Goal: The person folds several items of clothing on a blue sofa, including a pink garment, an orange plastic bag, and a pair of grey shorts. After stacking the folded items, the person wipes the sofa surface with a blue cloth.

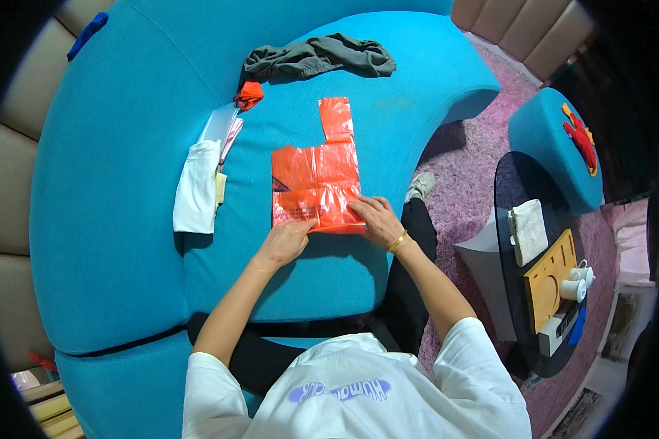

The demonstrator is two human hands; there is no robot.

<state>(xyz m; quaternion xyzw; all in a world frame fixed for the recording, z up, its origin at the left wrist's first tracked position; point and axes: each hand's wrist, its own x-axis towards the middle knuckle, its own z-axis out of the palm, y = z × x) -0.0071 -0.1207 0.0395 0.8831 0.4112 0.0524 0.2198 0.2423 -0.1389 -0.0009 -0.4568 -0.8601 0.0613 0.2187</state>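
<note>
An orange-red plastic carrier bag [338, 164] lies flattened on the turquoise sofa seat [318, 291] before me, one handle strip pointing away. It is creased and bears dark printing on its left part. My left hand [287, 241] has its fingers curled at the bag's near edge, left of the middle. At the near right corner, my right hand [380, 222] grips the bag with its fingers over the top; a gold-coloured bracelet circles that wrist. The undersides of both hands are hidden.
Left of the bag lie a folded white cloth [197, 184] and a small orange-red bundle [249, 95]. A dark green garment [321, 56] is behind. To the right, a dark oval table [508, 181] holds a wooden tray [541, 296], white lidded cups [573, 290] and a folded towel [529, 233].
</note>
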